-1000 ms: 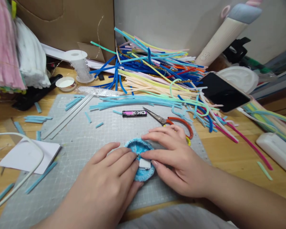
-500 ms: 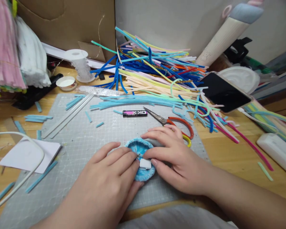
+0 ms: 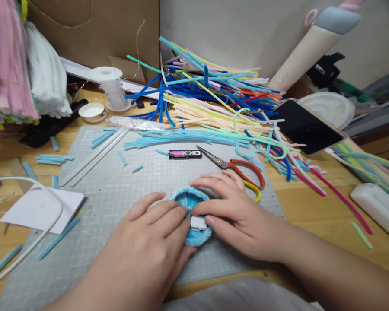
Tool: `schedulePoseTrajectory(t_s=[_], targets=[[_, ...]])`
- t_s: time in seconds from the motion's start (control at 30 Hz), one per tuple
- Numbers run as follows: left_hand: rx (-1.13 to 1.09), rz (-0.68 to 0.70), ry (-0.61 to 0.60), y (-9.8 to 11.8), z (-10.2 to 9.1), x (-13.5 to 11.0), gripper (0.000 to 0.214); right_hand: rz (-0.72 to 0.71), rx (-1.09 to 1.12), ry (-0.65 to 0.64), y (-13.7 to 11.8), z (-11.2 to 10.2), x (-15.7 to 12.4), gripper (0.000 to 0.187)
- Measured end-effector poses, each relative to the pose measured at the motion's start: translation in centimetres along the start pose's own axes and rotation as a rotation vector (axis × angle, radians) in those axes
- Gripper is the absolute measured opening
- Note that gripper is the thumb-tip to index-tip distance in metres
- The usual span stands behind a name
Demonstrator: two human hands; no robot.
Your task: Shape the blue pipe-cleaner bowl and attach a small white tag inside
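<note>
A round, hollow cup of fuzzy light-blue pipe cleaner (image 3: 189,197) rests on the cutting mat in front of me, its opening facing up. Inside it sits a small white box (image 3: 198,222), with a bit of thin wire or metal beside it, mostly covered by fingertips. My left hand (image 3: 152,229) wraps the cup's left side, thumb below and fingertips reaching in over the rim. From the right, my right hand (image 3: 240,216) has its thumb against the white box and its index finger pressing at the wire; its other fingers lie loosely beyond the rim.
Scissors (image 3: 222,163) with orange and yellow handles lie just beyond my right hand, near a black-and-pink battery (image 3: 185,154). Colourful pipe cleaners (image 3: 214,95) pile up at the back. A phone (image 3: 307,125) leans at right; clear sticks (image 3: 94,157) and white paper (image 3: 42,207) lie left.
The view has shifted very slightly. Both hands stay in nearly the same place on the cup and the white box, with hardly any finger movement.
</note>
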State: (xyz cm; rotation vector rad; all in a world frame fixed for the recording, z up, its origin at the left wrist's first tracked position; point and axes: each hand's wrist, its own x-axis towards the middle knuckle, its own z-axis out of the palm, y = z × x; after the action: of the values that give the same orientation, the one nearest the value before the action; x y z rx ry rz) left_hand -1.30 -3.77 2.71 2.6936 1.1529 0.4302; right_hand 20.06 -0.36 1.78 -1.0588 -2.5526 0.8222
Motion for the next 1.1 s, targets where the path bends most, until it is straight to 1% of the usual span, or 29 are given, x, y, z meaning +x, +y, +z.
schedulePoseTrajectory(t_s=[0.17, 0.3, 0.37, 0.47, 0.6, 0.77, 0.97, 1.03, 1.1], targets=[[0.005, 0.006, 0.0, 0.0, 0.1, -0.1, 0.02, -0.007, -0.082, -0.013, 0.1, -0.1, 0.0, 0.025], [-0.008, -0.013, -0.011, 0.0, 0.1, -0.1, 0.02, -0.069, -0.139, -0.065, 0.4, -0.6, 0.2, 0.025], [-0.016, -0.015, -0.019, 0.0, 0.1, -0.1, 0.018, -0.089, -0.128, -0.088, 0.7, -0.8, 0.3, 0.025], [-0.022, -0.007, -0.03, 0.0, 0.0, -0.1, 0.017, -0.074, -0.059, -0.11, 1.0, -0.9, 0.4, 0.025], [-0.023, -0.015, -0.01, 0.0, 0.1, -0.2, 0.02, -0.047, -0.003, -0.107, 1.0, -0.7, 0.5, 0.023], [-0.016, -0.017, 0.007, 0.1, 0.3, -0.3, 0.025, -0.024, -0.013, -0.117, 0.9, -0.6, 0.5, 0.024], [-0.035, -0.022, -0.023, 0.1, 0.2, -0.2, 0.021, -0.069, -0.116, -0.094, 0.7, -0.6, 0.5, 0.024], [-0.039, -0.029, -0.022, 0.1, 0.3, -0.2, 0.021, -0.079, -0.115, -0.089, 0.8, -0.6, 0.5, 0.023], [-0.04, -0.032, -0.011, 0.1, 0.4, -0.3, 0.022, -0.069, -0.069, -0.095, 0.9, -0.7, 0.5, 0.023]])
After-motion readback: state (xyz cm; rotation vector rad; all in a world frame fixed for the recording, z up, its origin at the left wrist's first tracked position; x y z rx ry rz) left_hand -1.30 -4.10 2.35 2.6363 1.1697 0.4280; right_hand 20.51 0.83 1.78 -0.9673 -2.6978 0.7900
